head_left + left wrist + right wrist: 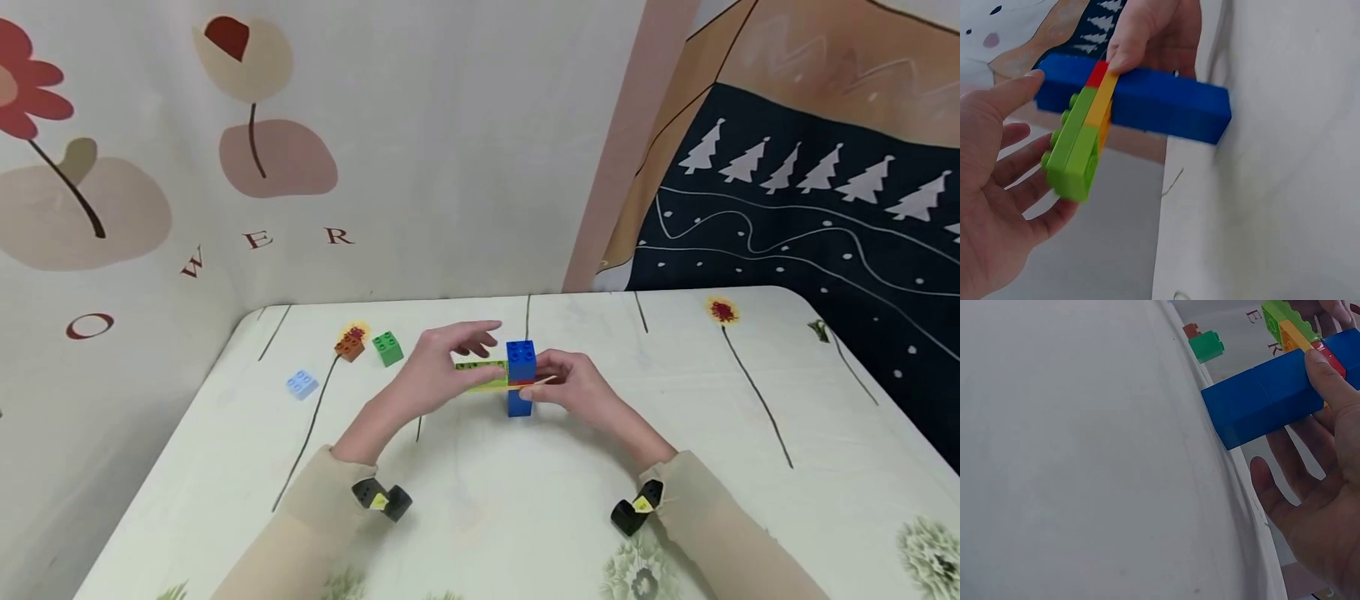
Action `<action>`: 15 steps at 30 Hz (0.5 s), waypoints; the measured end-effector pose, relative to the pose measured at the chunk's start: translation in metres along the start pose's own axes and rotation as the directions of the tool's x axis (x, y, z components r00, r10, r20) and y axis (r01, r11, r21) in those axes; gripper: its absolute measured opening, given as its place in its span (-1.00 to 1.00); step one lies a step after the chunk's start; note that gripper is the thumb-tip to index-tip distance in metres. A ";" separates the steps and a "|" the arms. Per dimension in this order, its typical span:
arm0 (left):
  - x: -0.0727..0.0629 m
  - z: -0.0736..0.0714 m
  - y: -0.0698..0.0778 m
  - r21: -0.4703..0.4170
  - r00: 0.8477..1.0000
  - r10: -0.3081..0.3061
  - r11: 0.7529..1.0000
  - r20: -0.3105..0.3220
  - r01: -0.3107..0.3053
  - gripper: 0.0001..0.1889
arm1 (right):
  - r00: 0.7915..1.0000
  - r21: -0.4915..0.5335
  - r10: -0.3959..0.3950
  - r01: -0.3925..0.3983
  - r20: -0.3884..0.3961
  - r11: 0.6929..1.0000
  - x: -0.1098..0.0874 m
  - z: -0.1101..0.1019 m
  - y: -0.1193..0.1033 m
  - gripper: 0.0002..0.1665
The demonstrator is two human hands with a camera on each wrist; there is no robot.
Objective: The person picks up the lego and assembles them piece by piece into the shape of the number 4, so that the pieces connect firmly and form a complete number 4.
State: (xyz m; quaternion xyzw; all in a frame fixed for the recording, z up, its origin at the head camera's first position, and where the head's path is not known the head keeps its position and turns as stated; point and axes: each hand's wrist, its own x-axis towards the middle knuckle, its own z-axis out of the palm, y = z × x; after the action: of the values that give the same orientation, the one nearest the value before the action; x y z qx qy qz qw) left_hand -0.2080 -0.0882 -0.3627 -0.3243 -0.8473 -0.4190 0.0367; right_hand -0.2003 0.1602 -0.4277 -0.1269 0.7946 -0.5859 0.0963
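An upright stack of blue bricks [521,360] stands at the table's middle, with a red brick [1095,74] between its blue parts. Sideways from it, toward the left, reach a yellow brick [1102,103] and a lime green brick [1072,159] studded on top. My right hand [576,385] pinches the stack at the red and yellow level, its thumb in front. Around the lime brick's side hovers my left hand [431,367], fingers spread and loosely bent. Its thumb lies by the upper blue brick; whether it touches I cannot tell.
On the table's left side lie a light blue brick [302,384], an orange-brown brick [349,347] and a green brick [387,348]. A flower-patterned cloth covers the table [480,508]. Printed curtains [450,167] hang right behind its far edge.
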 end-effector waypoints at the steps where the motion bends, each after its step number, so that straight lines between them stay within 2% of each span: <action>1: -0.002 -0.005 -0.002 0.004 1.000 -0.021 1.000 -0.019 0.021 -0.39 | 1.000 -0.001 0.001 -0.001 -0.001 1.000 0.000 0.000 -0.001 -0.61; 3: -0.007 -0.015 -0.006 -0.001 0.996 -0.055 0.998 -0.072 0.055 -0.45 | 1.000 -0.004 0.013 -0.013 -0.007 1.000 0.001 0.001 -0.002 -0.62; 5: -0.012 -0.025 -0.013 -0.012 0.986 -0.088 0.996 -0.144 0.087 -0.53 | 1.000 -0.002 0.022 -0.022 -0.010 1.000 0.001 0.001 -0.003 -0.62; 8: -0.018 -0.037 -0.028 -0.040 0.956 -0.117 0.993 -0.268 0.110 -0.63 | 0.999 -0.002 0.031 -0.031 -0.011 1.000 0.001 0.001 -0.004 -0.63; 10: -0.022 -0.043 -0.039 -0.065 0.925 -0.151 0.988 -0.349 0.137 -0.67 | 0.999 0.002 0.039 -0.039 -0.012 0.999 0.001 0.001 -0.004 -0.64; 12: -0.026 -0.049 -0.052 -0.099 0.887 -0.202 0.979 -0.416 0.177 -0.68 | 0.999 -0.004 0.042 -0.042 -0.009 0.999 0.001 0.000 -0.004 -0.64; 15: -0.033 -0.054 -0.068 -0.142 0.828 -0.292 0.956 -0.478 0.255 -0.68 | 0.999 -0.007 0.040 -0.040 -0.003 0.999 0.001 0.000 -0.005 -0.63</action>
State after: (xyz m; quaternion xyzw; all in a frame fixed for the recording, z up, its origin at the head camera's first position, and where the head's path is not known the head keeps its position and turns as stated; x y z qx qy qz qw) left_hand -0.2329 -0.1752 -0.3858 -0.0830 -0.8314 -0.5192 0.1800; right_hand -0.2006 0.1582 -0.4231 -0.1104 0.7993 -0.5811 0.1064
